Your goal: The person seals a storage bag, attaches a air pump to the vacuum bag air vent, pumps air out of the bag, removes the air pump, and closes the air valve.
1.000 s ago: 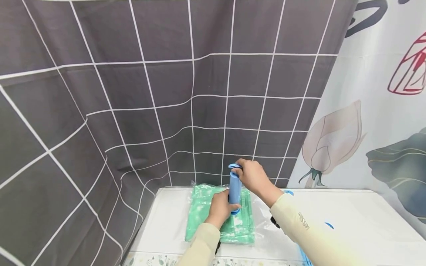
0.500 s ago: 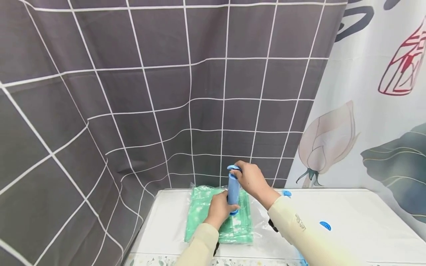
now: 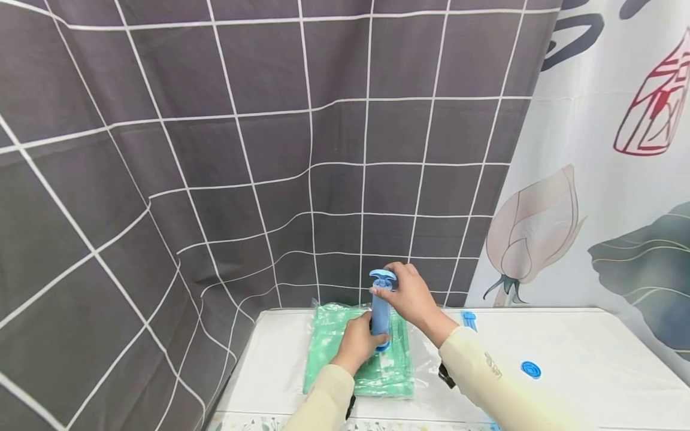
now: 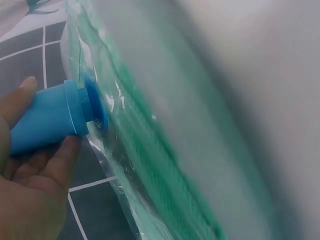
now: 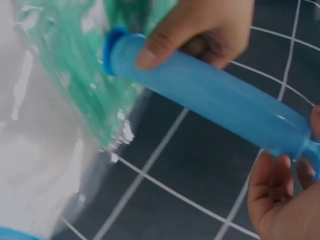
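A blue hand pump [image 3: 381, 311] stands upright on a clear vacuum bag [image 3: 358, 350] that holds folded green cloth. My left hand [image 3: 357, 341] grips the pump's barrel [image 4: 47, 120] low down, close to the base pressed against the bag. My right hand [image 3: 408, 293] holds the T-handle [image 3: 383, 276] at the top, which is raised a little out of the barrel [image 5: 220, 100]. In the right wrist view the left hand's fingers [image 5: 200, 30] wrap the barrel near its base.
The bag lies on a white table [image 3: 566, 347] against a grey grid-patterned curtain [image 3: 215, 149]. A round blue valve cap [image 3: 530, 369] and a blue clip [image 3: 468, 318] lie on a second clear bag to the right. A flower-print curtain [image 3: 604, 179] hangs on the right.
The right hand has drawn the pump's handle up slightly out of the barrel. The left hand keeps its grip low on the barrel. The head view has shifted a little.
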`<act>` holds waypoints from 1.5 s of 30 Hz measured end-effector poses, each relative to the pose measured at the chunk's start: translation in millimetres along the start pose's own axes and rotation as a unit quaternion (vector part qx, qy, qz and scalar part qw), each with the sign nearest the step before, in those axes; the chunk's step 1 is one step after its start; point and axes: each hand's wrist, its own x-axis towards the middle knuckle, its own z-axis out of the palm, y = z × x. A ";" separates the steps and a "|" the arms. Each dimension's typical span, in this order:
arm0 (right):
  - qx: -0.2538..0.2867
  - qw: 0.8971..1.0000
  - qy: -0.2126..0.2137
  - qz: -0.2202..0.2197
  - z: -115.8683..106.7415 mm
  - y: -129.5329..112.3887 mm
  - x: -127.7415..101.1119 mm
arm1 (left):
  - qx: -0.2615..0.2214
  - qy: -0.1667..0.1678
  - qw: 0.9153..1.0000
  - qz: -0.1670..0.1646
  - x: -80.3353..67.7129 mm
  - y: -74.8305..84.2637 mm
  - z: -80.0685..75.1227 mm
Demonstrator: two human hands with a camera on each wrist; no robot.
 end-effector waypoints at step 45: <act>-0.046 0.998 -0.002 0.043 66.2 38.7 -17.8 | 0.207 -0.130 0.966 -0.086 -39.7 -68.5 -93.9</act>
